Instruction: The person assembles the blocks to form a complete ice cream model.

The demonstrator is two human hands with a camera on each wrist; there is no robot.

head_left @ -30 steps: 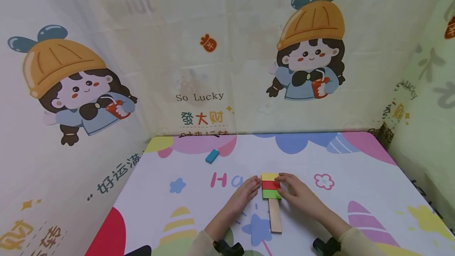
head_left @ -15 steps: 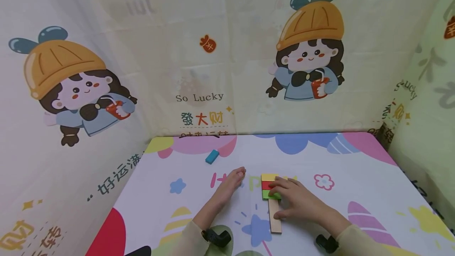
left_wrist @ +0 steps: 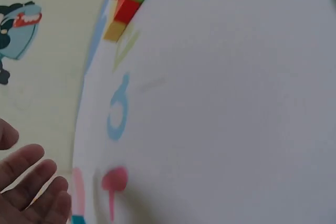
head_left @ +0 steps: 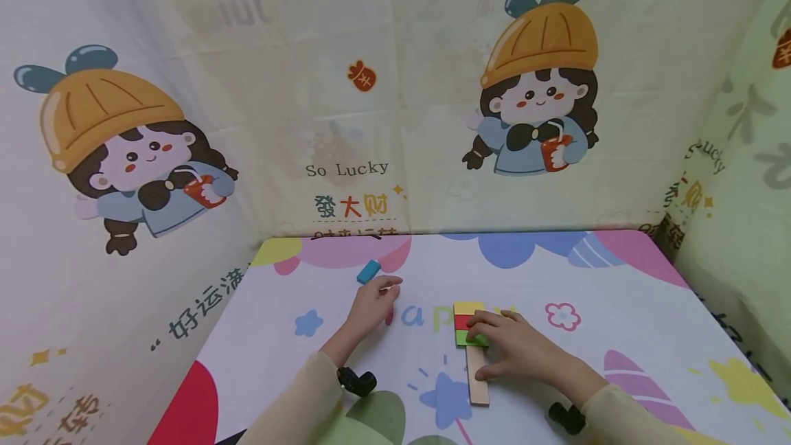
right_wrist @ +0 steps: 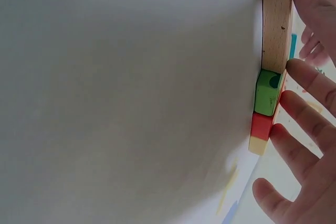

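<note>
Yellow, red and green blocks lie in a row on the table, edge against edge. A plain wooden strip runs from the green one toward the person. Over this row my right hand spreads its fingers; the right wrist view has fingertips right at the sides of the blocks and the thumb end by the strip. My left hand holds nothing, its loosely bent fingers just in front of a teal block. In the left wrist view that block shows only as a corner.
A printed mat with letters, stars and flowers covers the table. Patterned cloth walls rise at the back and sides. Each wrist carries a small black camera.
My left hand has left the block row and moved left and away from the person, up to the teal block. My right hand has shifted slightly toward the person along the row. The blocks stay put.
</note>
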